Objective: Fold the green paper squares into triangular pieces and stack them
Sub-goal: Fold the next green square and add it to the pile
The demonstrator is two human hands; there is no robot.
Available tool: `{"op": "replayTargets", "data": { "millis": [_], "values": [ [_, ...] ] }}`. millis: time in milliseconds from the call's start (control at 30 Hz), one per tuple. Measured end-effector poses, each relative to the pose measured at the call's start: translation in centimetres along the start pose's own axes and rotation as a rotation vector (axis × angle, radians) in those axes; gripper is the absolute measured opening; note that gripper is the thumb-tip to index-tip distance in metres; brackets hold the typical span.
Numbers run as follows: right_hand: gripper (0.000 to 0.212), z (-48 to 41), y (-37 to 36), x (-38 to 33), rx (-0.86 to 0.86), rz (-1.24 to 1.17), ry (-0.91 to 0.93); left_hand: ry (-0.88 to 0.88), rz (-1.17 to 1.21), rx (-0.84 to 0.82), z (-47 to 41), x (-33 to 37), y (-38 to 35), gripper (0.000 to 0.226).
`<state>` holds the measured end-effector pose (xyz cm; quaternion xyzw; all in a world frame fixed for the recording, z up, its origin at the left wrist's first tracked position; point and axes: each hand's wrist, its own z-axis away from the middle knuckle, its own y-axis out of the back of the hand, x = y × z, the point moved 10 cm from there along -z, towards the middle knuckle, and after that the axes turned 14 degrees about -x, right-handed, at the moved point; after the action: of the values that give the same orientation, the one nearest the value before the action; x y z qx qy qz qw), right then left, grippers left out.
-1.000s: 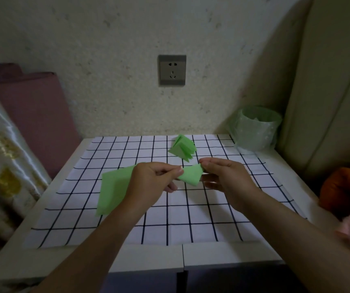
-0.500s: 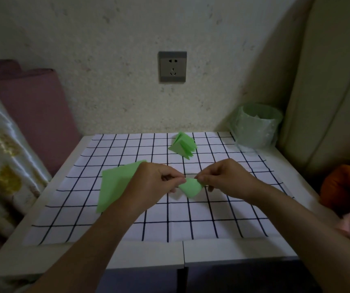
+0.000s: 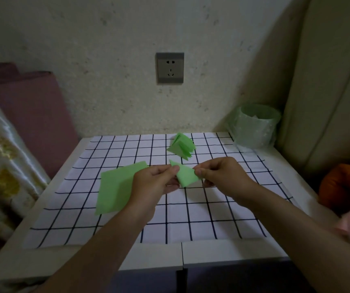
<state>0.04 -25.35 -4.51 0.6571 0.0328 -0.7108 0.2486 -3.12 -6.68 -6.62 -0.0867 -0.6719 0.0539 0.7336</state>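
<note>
I hold a small folded green paper (image 3: 185, 174) up over the checked cloth (image 3: 191, 218). My left hand (image 3: 153, 185) pinches its left side and my right hand (image 3: 222, 176) pinches its right corner. The flat green squares (image 3: 117, 187) lie on the cloth, partly under my left hand. The stack of folded pieces (image 3: 182, 145), maybe five or six, sits near the back of the cloth.

Both hands are raised above the tabletop (image 3: 275, 161), which carries a white cloth with a black grid (image 3: 201, 220). The left hand (image 3: 153, 182) and right hand (image 3: 222, 176) each pinch one side of a folded green paper piece (image 3: 185, 175). Flat green paper squares (image 3: 117, 187) lie on the cloth, partly hidden by the left hand. A stack of folded triangular pieces (image 3: 182, 145) sits farther back. A green-lined bin (image 3: 254, 125) stands at the right rear corner.
</note>
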Motion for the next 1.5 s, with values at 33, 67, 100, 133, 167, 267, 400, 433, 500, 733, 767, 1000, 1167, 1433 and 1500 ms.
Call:
{"op": "replayTargets", "data": {
  "millis": [33, 67, 100, 133, 167, 267, 400, 433, 500, 733, 767, 1000, 1167, 1433, 1500],
  "values": [
    [0.008, -0.1, -0.1, 0.1, -0.023, 0.011, -0.01, 0.01, -0.002, -0.004, -0.1, 0.0, 0.1, 0.017],
    [0.007, -0.2, -0.2, 0.1, -0.052, 0.032, -0.018, 0.017, -0.014, -0.012, -0.2, -0.1, 0.2, 0.018],
    [0.007, -0.2, -0.3, 0.0, -0.08, 0.063, -0.023, 0.021, -0.034, -0.022, -0.3, -0.1, 0.1, 0.018],
    [0.006, -0.2, -0.3, -0.1, -0.104, 0.093, -0.027, 0.023, -0.058, -0.03, -0.3, -0.1, 0.1, 0.019],
    [0.005, -0.2, -0.4, -0.1, -0.121, 0.11, -0.029, 0.023, -0.087, -0.037, -0.3, 0.0, 0.1, 0.018],
    [0.007, -0.1, -0.9, 0.0, -0.155, 0.076, -0.029, 0.021, -0.148, -0.062, -0.2, 0.2, -0.4, 0.01],
    [0.011, -0.2, -1.4, 0.0, -0.159, 0.057, -0.014, 0.008, -0.16, -0.112, -0.2, 0.3, -1.1, 0.002],
    [0.011, -0.2, -1.3, 0.0, -0.153, 0.046, -0.013, 0.008, -0.154, -0.114, -0.2, 0.3, -1.2, 0.003],
    [0.01, -0.3, -1.1, 0.1, -0.133, -0.001, -0.016, 0.032, -0.12, -0.128, -0.2, 0.0, -1.4, 0.007],
    [0.011, -0.6, -0.9, 0.8, -0.09, -0.163, -0.052, 0.142, -0.19, -0.18, 0.3, -1.2, -1.9, 0.014],
    [0.012, -0.5, -1.0, 0.9, -0.096, -0.181, -0.058, 0.123, -0.214, -0.166, 0.3, -0.9, -1.8, 0.013],
    [0.02, -0.5, -1.1, 1.4, -0.105, -0.263, -0.096, 0.082, -0.278, -0.186, 0.1, -0.6, -2.4, 0.013],
    [0.018, -0.3, -0.9, 1.6, -0.109, -0.262, -0.106, 0.089, -0.244, -0.221, 0.1, -0.9, -2.5, 0.009],
    [0.018, -0.2, -0.4, 1.3, -0.158, -0.139, -0.123, 0.076, -0.207, -0.211, -0.3, -0.7, -2.0, 0.008],
    [0.013, -0.3, -0.3, 0.9, -0.141, -0.053, -0.075, 0.067, -0.286, -0.233, -0.3, -0.7, -2.1, 0.006]
  ]
}}
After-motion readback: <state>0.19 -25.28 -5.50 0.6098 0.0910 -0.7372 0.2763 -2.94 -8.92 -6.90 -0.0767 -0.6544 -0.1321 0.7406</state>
